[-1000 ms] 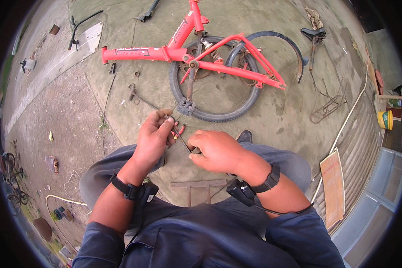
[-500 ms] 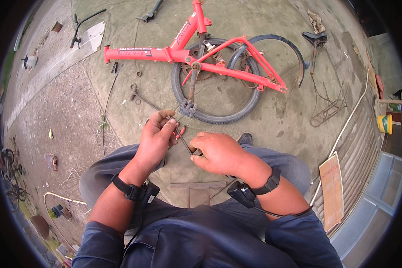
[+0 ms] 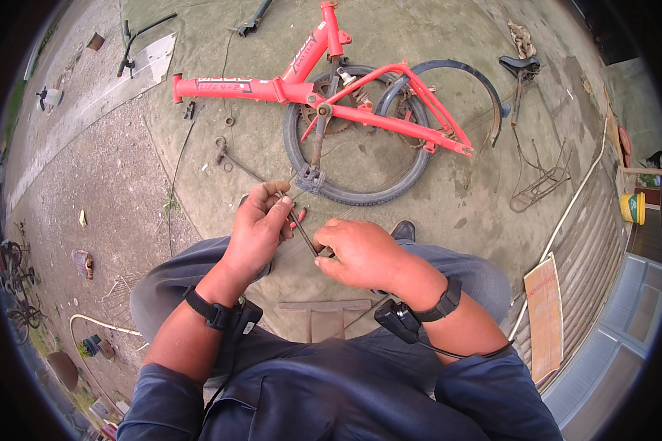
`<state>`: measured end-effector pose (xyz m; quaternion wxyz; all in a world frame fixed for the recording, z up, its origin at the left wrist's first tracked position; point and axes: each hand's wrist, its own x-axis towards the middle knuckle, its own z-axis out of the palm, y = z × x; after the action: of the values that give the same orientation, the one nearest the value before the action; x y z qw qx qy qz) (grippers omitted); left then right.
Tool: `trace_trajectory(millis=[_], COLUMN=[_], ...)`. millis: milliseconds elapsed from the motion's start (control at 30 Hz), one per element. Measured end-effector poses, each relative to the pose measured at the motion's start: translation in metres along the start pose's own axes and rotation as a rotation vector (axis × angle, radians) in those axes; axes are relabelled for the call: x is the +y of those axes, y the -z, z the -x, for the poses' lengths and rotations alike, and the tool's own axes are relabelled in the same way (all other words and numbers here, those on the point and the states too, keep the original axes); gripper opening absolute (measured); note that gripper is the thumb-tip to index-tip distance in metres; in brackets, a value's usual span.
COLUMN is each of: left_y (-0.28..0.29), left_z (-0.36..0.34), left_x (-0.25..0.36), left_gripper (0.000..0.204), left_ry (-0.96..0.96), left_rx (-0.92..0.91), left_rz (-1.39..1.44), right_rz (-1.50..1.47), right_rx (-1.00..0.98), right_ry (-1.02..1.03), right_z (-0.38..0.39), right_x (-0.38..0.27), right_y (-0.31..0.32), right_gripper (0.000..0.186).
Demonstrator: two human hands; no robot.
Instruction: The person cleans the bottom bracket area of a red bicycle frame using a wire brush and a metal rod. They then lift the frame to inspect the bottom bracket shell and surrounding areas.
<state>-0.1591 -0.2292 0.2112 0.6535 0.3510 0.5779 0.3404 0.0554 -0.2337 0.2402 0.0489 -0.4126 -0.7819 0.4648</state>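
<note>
Between hands (image 3: 257, 224) (image 3: 364, 251), rod (image 3: 304, 233) diagonally forward-left

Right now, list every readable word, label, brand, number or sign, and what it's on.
Wording isn't transcribed here; locations only.
Red bicycle frame: printed lettering on two main tubes.
Yellow bucket: label on its side, too small to read.
Tan board: reddish print near its upper end, too blurred to read.
Thin rod between the hands: no lettering visible.

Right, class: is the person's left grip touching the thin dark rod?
Touching. The head view shows the left grip pinching the thin dark rod near its upper end, with no gap between them.
</note>
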Motion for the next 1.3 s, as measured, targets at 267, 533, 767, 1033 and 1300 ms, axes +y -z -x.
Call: trace_trajectory(millis=[267,533,767,1033,1300], left_y=[-0.0018,-0.0006,-0.0014,-0.0011,0.0011], left_z=[0.0010,0.0011,0.0015,0.0020,0.0000], left_x=[0.0017,0.0016,0.0032,0.0037,-0.0001], left_gripper=[0.032,0.033,0.033,0.033,0.035], left_ry=[-0.001,0.000,0.013,0.011,0.032], left_rx=[0.021,0.000,-0.004,0.002,-0.015], left_rz=[-0.004,-0.002,0.005,-0.013,0.011], right_rz=[0.012,0.017,0.026,0.016,0.019], right_rx=[-0.017,-0.007,-0.018,-0.009,-0.028], right_ry=[-0.018,0.009,-0.003,-0.004,-0.005], right_z=[-0.0006,0.0002,0.0000,-0.0007,-0.0004], right_x=[-0.0001,-0.0005,-0.0007,-0.0020,-0.0018], right_y=[-0.0008,0.0002,0.0005,0.0005,0.0016], right_gripper=[0.022,0.021,0.022,0.022,0.024])
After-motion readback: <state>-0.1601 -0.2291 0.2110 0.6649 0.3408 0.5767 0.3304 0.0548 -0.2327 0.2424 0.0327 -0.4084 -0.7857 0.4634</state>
